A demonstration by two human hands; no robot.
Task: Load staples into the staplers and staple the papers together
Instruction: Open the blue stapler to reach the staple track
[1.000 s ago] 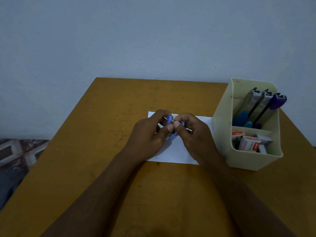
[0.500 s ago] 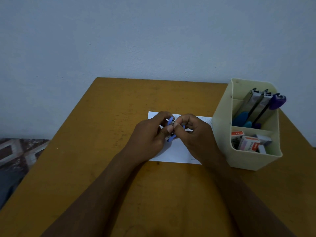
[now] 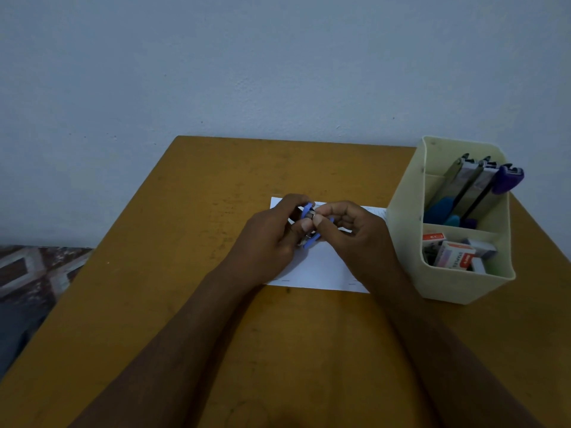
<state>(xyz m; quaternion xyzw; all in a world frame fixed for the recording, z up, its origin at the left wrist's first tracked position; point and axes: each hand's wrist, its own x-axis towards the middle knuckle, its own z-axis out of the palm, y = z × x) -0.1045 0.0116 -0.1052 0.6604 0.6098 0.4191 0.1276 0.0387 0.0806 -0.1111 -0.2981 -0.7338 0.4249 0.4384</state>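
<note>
- While the left hand [image 3: 272,239] grips the blue stapler [image 3: 309,225], the right hand [image 3: 352,233] pinches its top.
- Misaligned staples could jam or spill onto the papers [image 3: 318,267] beneath both hands.

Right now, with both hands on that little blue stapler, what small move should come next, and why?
Probably close the blue stapler. Both the left hand and the right hand pinch it above the paper, thumbs meeting at its metal middle, as if seating staples. Whether staples are in is hidden.
</note>
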